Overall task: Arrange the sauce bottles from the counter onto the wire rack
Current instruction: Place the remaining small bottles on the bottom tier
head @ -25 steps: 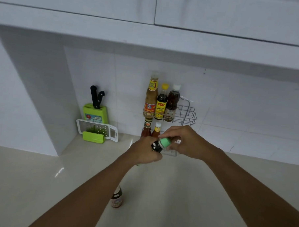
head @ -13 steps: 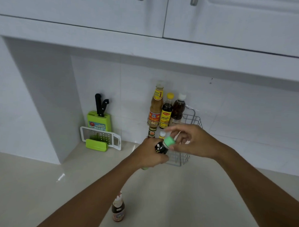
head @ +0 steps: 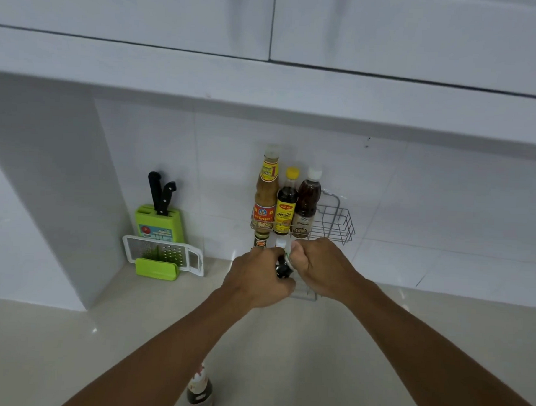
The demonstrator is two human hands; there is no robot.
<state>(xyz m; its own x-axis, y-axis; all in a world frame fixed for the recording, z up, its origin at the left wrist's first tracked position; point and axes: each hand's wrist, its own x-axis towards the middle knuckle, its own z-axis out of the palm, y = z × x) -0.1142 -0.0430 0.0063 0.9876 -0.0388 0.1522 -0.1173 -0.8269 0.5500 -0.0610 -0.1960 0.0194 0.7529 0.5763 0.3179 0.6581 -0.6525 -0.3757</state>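
Observation:
A wire rack [head: 341, 224] stands against the white tiled wall. Its upper tier holds three bottles: a tall tan sauce bottle [head: 265, 193], a dark bottle with a yellow cap [head: 286, 205] and a brown bottle with a white cap [head: 306, 204]. Two smaller bottles [head: 260, 241] show on the lower tier behind my hands. My left hand [head: 257, 277] grips the body of a dark bottle [head: 282, 269] in front of the rack. My right hand [head: 319, 265] is closed over its green cap. One more bottle [head: 200, 390] stands on the counter under my left forearm.
A green knife block [head: 160, 224] with two black-handled knives stands left of the rack, with a white and green grater [head: 163, 256] leaning in front of it. White cabinets overhang above. The beige counter [head: 70, 347] spreads around my arms.
My right hand has closed fully over the green cap, which showed between the fingers before. Both hands stay at the rack's lower tier; the view has shifted slightly.

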